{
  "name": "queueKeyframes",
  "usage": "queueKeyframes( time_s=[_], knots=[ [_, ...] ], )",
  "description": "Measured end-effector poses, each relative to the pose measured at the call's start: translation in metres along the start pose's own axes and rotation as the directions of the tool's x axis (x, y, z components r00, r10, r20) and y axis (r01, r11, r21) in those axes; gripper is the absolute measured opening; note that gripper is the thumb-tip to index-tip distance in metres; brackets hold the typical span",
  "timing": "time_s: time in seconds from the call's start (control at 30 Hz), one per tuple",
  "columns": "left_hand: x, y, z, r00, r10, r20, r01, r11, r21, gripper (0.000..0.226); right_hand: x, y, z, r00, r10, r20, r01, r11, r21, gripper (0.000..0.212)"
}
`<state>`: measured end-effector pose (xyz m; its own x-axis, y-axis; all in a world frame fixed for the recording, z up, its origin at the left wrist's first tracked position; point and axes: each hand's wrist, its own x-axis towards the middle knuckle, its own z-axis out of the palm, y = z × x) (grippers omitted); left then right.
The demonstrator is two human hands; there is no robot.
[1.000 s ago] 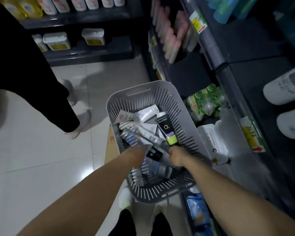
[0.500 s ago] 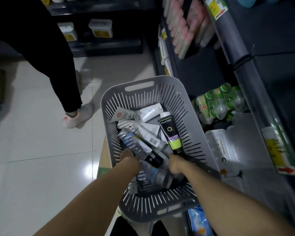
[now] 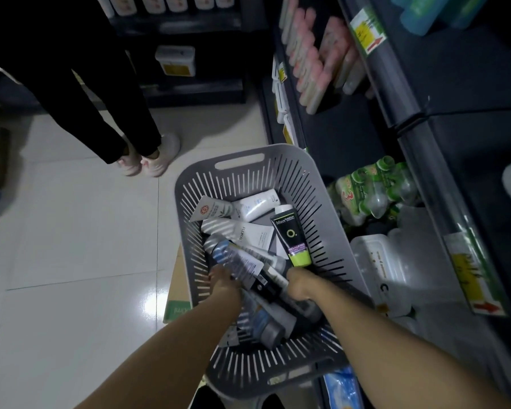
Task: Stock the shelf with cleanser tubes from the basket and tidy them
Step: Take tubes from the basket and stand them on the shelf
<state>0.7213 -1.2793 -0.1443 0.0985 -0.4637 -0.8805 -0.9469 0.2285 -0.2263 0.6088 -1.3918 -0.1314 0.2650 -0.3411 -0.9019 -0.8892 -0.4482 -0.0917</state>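
Observation:
A grey slotted plastic basket (image 3: 242, 160) stands on a cardboard box on the floor and holds several cleanser tubes. A black and lime tube (image 3: 289, 234) lies near its right wall, and white tubes (image 3: 254, 206) lie at the far end. Both of my hands reach down into the pile. My left hand (image 3: 223, 280) closes around a silver-grey tube (image 3: 236, 259). My right hand (image 3: 300, 283) grips a black tube (image 3: 270, 286) in the middle; its fingers are hidden under the tubes. The dark shelf (image 3: 407, 119) runs along the right.
A person in black trousers and pale shoes (image 3: 148, 160) stands on the white tiled floor to the far left of the basket. Pink tubes (image 3: 310, 63) fill an upper shelf. Green-capped bottles (image 3: 372, 190) and white containers (image 3: 378, 267) sit on the low shelf beside the basket.
The view has tilted and drawn closer to the basket. Both hands have stayed deep in the tube pile, shifting tubes slightly. The person at the left has stepped closer.

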Motion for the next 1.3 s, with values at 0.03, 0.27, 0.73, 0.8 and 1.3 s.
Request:
queueKeyframes(
  time_s=[0.03, 0.27, 0.73, 0.8, 1.3],
  knots=[
    [0.003, 0.002, 0.001, 1.000, 0.015, -0.010, -0.014, 0.997, 0.079, 0.049, 0.000, 0.001, 0.004, 0.999, -0.015, -0.031, 0.015, 1.000, -0.005, 0.033],
    [-0.011, 0.000, -0.002, 0.999, -0.024, 0.046, 0.025, 0.999, -0.026, 0.060, 0.004, -0.001, 0.026, 0.982, 0.020, -0.187, -0.023, 1.000, -0.013, 0.034],
    [-0.049, -0.036, -0.035, 0.971, 0.068, -0.228, -0.137, 0.942, -0.306, 0.038, -0.028, -0.002, -0.022, 0.963, -0.004, -0.270, 0.029, 0.996, 0.087, 0.032],
    [-0.067, -0.054, -0.050, 0.967, 0.055, -0.250, -0.165, 0.880, -0.445, 0.037, -0.049, -0.004, -0.043, 0.951, -0.016, -0.308, 0.056, 0.991, 0.122, 0.030],
    [-0.261, -0.179, -0.137, 0.900, 0.025, -0.436, -0.308, -0.672, -0.673, 0.025, -0.263, -0.044, -0.180, 0.878, 0.017, -0.478, 0.474, 0.094, 0.875, 0.013]
  ],
)
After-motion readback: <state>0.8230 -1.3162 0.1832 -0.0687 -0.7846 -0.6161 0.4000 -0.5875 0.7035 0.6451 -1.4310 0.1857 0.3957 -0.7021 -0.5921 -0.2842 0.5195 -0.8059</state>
